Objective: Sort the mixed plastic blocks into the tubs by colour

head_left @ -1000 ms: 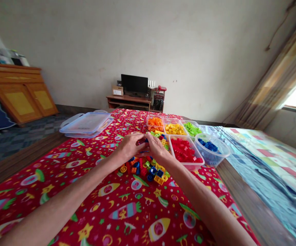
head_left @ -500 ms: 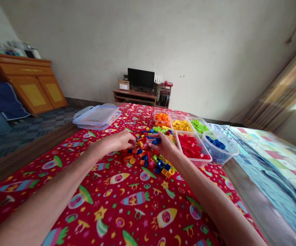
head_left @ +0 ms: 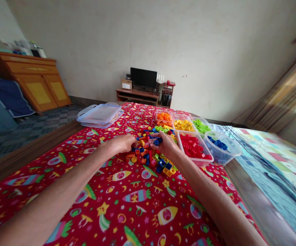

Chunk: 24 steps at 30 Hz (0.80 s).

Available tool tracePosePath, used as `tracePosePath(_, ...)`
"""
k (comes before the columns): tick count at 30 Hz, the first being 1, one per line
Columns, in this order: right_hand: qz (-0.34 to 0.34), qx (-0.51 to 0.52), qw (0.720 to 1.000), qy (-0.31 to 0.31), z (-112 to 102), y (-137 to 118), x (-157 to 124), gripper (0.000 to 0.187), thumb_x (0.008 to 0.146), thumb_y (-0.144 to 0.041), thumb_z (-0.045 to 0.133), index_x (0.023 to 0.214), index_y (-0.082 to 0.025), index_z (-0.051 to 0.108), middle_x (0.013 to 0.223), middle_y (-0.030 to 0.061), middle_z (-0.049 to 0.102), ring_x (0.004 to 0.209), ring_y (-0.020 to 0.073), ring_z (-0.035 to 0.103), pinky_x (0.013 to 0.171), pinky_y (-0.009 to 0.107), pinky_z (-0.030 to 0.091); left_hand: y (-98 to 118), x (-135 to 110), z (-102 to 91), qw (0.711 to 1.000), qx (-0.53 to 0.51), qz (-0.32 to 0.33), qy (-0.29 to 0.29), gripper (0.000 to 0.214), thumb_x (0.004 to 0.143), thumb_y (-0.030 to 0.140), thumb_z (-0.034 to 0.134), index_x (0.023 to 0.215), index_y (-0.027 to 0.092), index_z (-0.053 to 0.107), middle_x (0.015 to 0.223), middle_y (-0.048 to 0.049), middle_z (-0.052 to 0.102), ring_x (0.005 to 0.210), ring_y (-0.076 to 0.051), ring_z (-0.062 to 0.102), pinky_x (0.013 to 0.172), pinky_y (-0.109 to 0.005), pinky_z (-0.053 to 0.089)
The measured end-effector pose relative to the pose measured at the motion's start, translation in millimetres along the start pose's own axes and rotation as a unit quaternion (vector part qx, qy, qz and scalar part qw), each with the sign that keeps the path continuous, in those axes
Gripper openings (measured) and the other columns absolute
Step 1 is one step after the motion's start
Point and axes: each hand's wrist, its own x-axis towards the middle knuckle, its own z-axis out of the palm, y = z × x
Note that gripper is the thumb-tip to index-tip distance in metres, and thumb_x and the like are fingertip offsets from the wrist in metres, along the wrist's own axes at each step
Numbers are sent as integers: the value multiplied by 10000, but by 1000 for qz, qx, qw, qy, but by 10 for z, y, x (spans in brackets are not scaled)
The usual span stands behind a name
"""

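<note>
A pile of mixed toy building bricks [head_left: 151,159], red, blue, yellow, orange and green, is spread on the red tablecloth [head_left: 127,215]. At the pile's left edge, my left hand [head_left: 125,143] points down with its fingers curled together. A blue brick [head_left: 133,149] shows right at its fingertips; whether they grip it is hidden. My right hand [head_left: 167,145] is above the pile, palm turned inward, with several blue bricks [head_left: 158,141] cradled in its bent fingers.
Right of the pile stand clear containers of sorted bricks: orange [head_left: 164,118], yellow [head_left: 184,125], green [head_left: 200,126], red [head_left: 192,147] and a round blue tub [head_left: 222,155]. Stacked lids [head_left: 99,114] lie at the far left. A bed [head_left: 273,171] adjoins the table's right side.
My left hand has lowered slightly to the bricks at the pile's left edge. My right hand stays in place with the blue bricks. The view has shifted slightly.
</note>
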Motion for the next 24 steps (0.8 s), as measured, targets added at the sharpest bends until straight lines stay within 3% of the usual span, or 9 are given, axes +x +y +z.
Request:
tracePosePath(4,3,-9,1000,6,16,-5,-16,348,968,-262,333,782,-127,596,527,39,606,490,118,579,543,238,549,42,5,-8,999,18,5,-50,358,676,53,517,940,194,715,902,-42,728,787,-177,644,583,-205,414)
tracePosePath(11,1,-16,1000,-4,14,-24,-47,365,972,-254,321,764,-123,591,521,47,617,472,110,574,505,202,524,-6,107,43,998,19,63,0,255,744,118,514,908,161,704,886,-59,722,775,-178,643,650,-218,451)
tracePosePath(18,-1,-10,1000,-7,11,-20,-55,347,976,-239,319,801,-118,594,538,47,632,492,113,592,508,205,528,99,87,76,994,-66,81,-27,329,752,85,496,981,202,701,976,-19,734,846,-157,660,753,-206,473)
tracePosePath(24,-1,-10,1000,-9,11,-17,-43,353,974,-236,333,756,-128,589,534,48,633,472,107,584,486,188,520,176,53,75,995,-53,80,-24,222,756,228,580,941,184,694,818,-23,723,695,-163,637,584,-211,438)
